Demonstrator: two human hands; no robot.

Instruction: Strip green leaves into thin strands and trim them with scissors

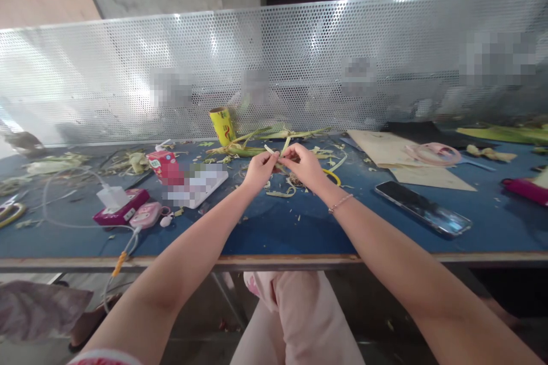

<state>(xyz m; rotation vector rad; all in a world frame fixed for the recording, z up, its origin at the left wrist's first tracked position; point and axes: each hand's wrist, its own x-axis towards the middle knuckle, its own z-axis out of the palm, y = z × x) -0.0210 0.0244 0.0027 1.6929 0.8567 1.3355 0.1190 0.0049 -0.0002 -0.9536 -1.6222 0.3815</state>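
Above the middle of the blue table (274, 234) both hands meet, fingertips almost touching. My left hand (260, 170) pinches the lower part of a pale green plant strip (285, 145), which looks like a strip of husk. From the other side my right hand (305, 164) pinches the same strip, its thumb and finger closed. The strip's ends stick up between the fingers; the part inside the grip is hidden. Beneath and around the hands lie curled strip scraps (281, 191). Just behind them rests a bundle of green stalks and leaves (244, 150).
A yellow cardboard tube (222, 126) stands at the back. At left are a red box (165, 166), a power bank (122, 208) with cables and scissors (11, 212). On the right lie a phone (422, 208) and brown paper (394, 154). A perforated metal screen (282, 68) closes the far side.
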